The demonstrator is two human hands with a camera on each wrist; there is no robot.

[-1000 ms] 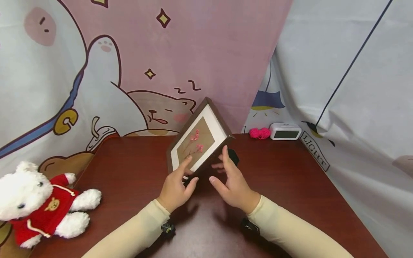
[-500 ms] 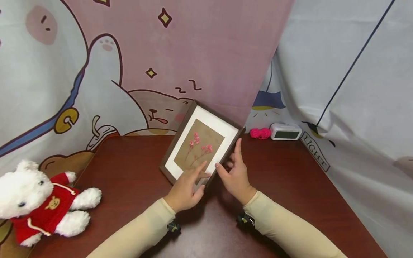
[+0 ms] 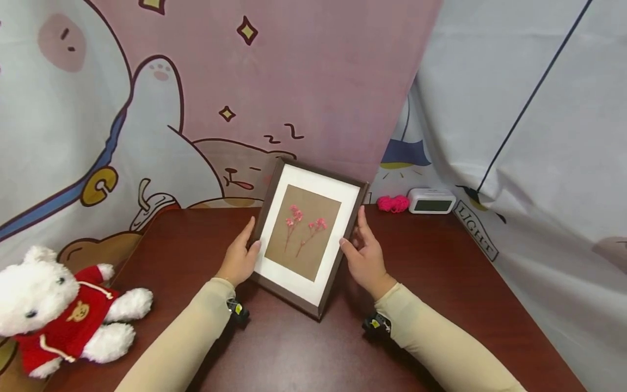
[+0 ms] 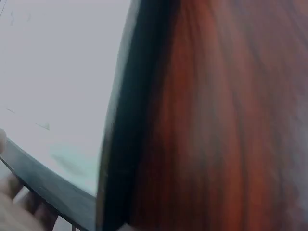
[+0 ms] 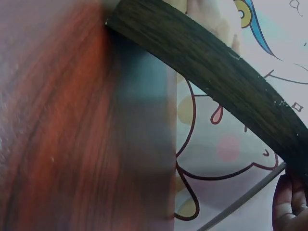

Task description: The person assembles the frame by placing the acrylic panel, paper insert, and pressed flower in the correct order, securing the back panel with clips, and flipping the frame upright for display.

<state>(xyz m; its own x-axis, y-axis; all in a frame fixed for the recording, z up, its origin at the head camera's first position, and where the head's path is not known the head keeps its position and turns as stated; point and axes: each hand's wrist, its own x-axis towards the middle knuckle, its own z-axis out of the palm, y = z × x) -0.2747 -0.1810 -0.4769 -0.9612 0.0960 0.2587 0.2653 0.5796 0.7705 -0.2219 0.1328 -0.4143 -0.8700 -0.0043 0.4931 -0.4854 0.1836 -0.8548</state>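
A dark brown picture frame [image 3: 301,239] with a white mat and pink flowers stands tilted in both hands, its face toward me. My left hand [image 3: 239,258] grips its left side, thumb at the front edge. On the right edge my right hand [image 3: 366,262] holds it, thumb in front and fingers on the side. The left wrist view has the frame's dark edge [image 4: 127,120] close up, over the tabletop. In the right wrist view its wood-grained side [image 5: 216,72] runs diagonally, with right-hand fingers [image 5: 288,207] at the lower right. The back of the frame is mostly hidden.
A white plush toy in a red hoodie [image 3: 73,310] sits at the left table edge. Pink yarn [image 3: 393,204] and a white digital clock [image 3: 431,201] are at the back right. Behind the reddish-brown table [image 3: 441,305] hangs a printed curtain [image 3: 333,81].
The frame has turned to face me and come more upright. My left hand has gone from its lower front to its left side, and the right hand now holds the right edge.
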